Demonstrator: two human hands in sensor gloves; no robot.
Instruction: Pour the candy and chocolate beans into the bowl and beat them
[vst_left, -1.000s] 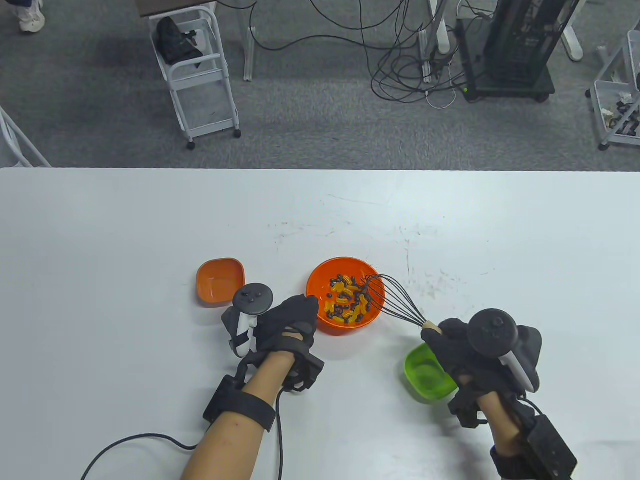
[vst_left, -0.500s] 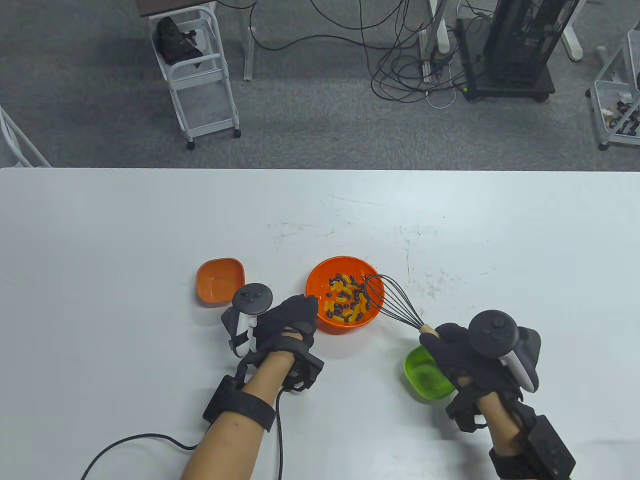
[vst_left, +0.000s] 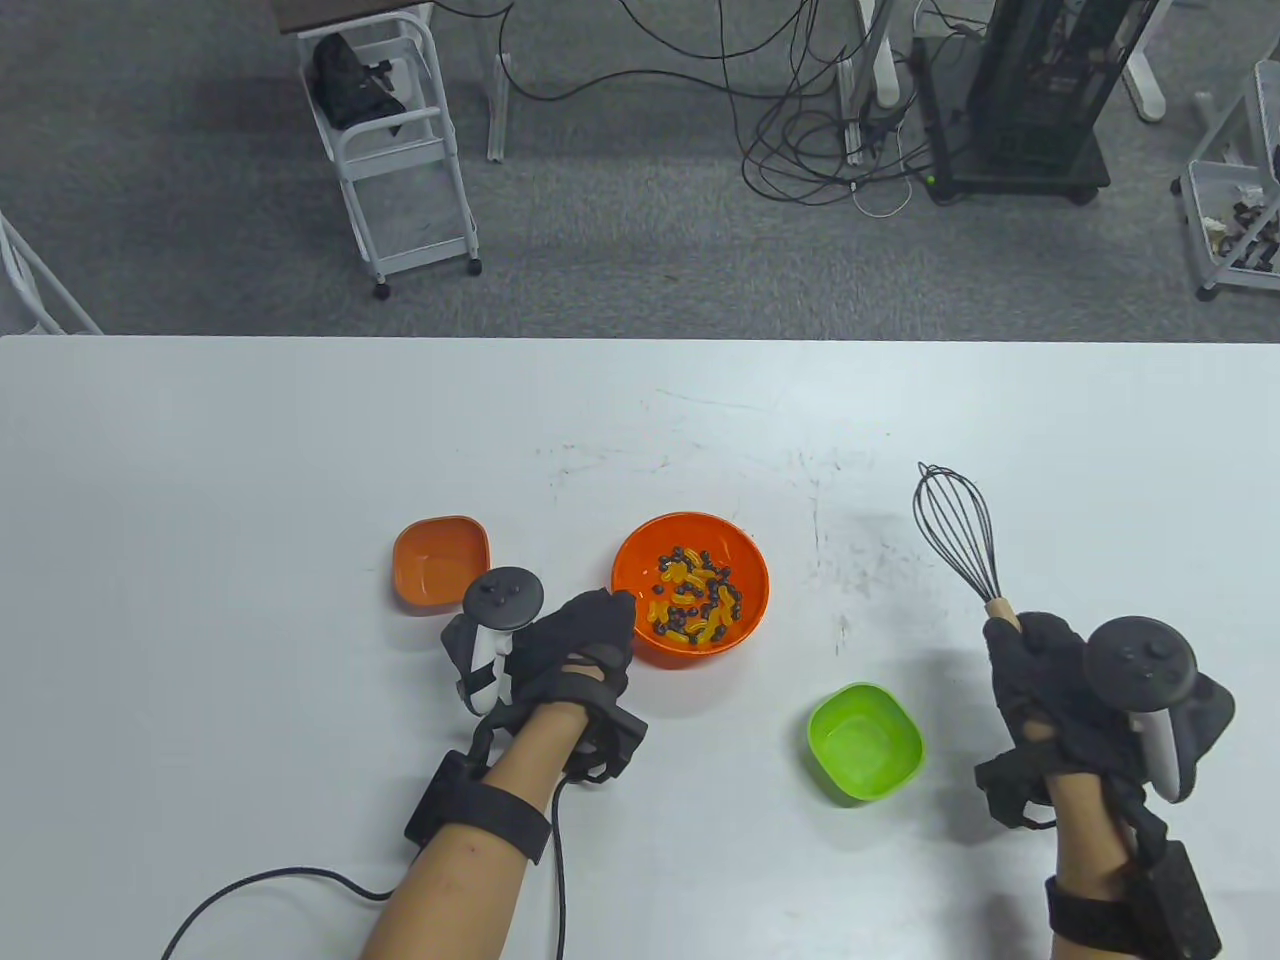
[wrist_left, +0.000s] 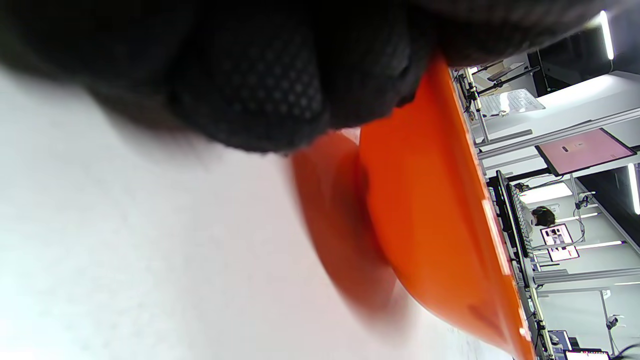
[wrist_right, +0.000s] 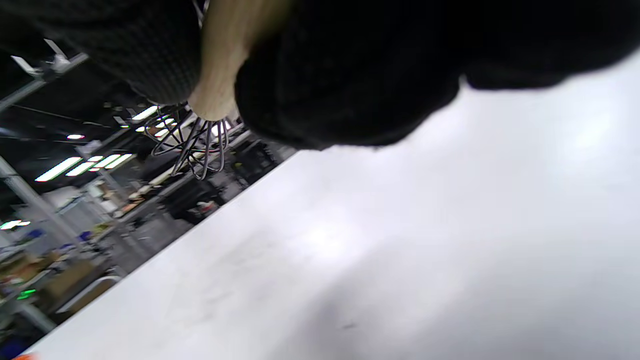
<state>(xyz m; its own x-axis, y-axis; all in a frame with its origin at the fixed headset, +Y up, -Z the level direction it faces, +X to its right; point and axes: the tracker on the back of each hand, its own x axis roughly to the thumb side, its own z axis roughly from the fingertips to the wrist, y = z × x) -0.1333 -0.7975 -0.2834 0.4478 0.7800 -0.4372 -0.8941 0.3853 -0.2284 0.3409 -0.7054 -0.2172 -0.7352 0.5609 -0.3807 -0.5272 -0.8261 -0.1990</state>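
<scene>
One change: right hand (vst_left: 1050, 690) grip, closed on whisk (vst_left: 958, 530), lifted it out of bowl (vst_left: 628, 570) to the right.

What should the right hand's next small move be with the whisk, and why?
Probably lower the whisk onto the bare table and let go. The right hand holds it by the handle well clear of the round orange bowl, where candy and chocolate beans lie mixed, and both small dishes look empty, so beating seems finished. The left hand touches the bowl's rim.
</scene>
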